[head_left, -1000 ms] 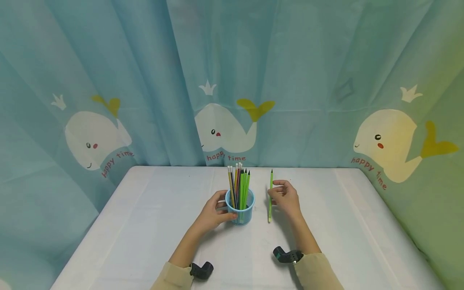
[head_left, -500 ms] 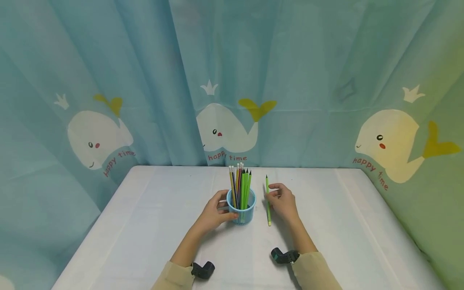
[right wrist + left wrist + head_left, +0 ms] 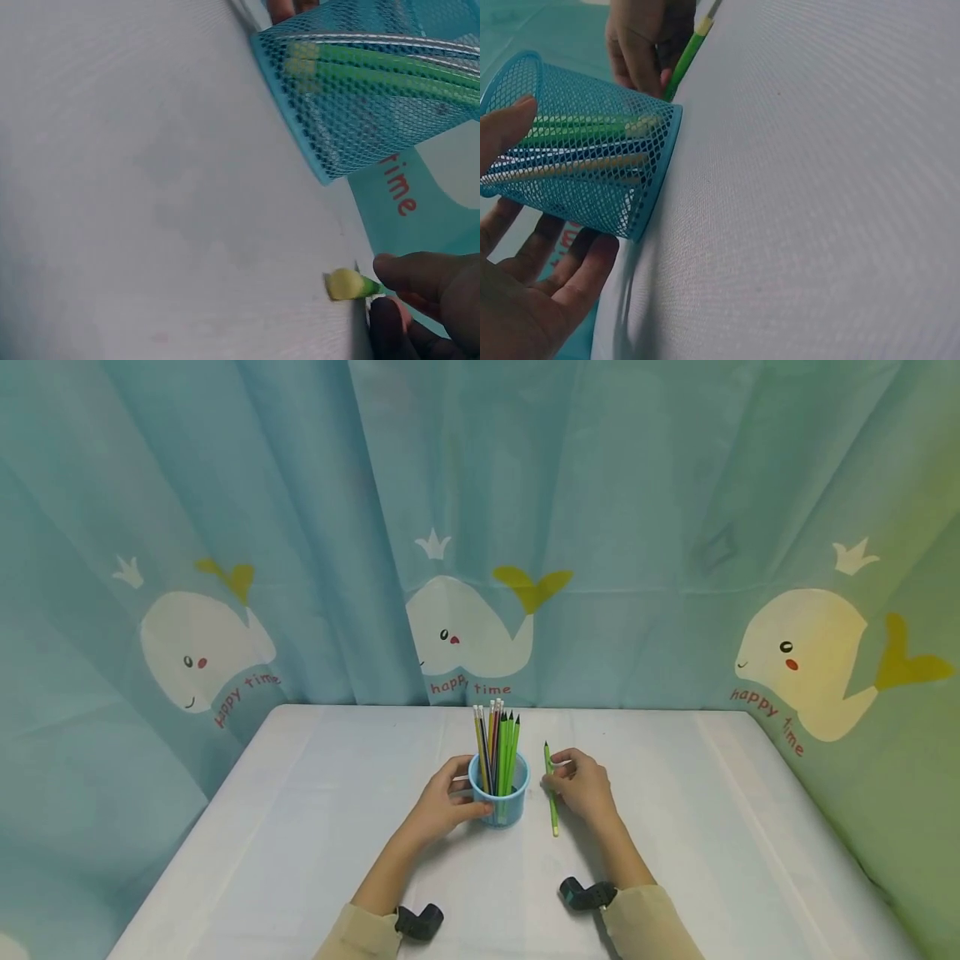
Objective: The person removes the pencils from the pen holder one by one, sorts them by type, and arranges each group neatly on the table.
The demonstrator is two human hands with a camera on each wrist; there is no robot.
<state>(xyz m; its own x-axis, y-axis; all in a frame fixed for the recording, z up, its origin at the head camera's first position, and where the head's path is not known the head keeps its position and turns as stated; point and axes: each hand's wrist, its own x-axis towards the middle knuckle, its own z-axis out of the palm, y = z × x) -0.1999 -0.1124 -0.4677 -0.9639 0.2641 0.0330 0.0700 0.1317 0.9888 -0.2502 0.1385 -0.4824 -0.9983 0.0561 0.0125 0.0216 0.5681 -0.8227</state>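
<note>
A light-blue mesh pencil cup [image 3: 510,812] stands upright on the table, holding several pencils [image 3: 504,752], some green with dark tips up, others with white ends up. My left hand [image 3: 437,806] grips the cup's left side, thumb across the front and fingers round the back; the left wrist view shows this mesh cup [image 3: 592,165] close up. To the right of the cup, my right hand [image 3: 588,789] pinches a green pencil [image 3: 553,817] between thumb and fingers, point away from me. Its yellowish eraser end [image 3: 346,285] is low over the table; contact is unclear.
The white-covered table [image 3: 300,860] ends at a blue curtain [image 3: 637,527] printed with whales, which hangs along its back and sides. A black wrist camera [image 3: 420,922] is strapped to the left wrist, another black camera [image 3: 587,894] to the right.
My right hand has moved a little left and nearer to me, bringing the green pencil closer to the cup. The left hand keeps its grip on the cup, which stays put.
</note>
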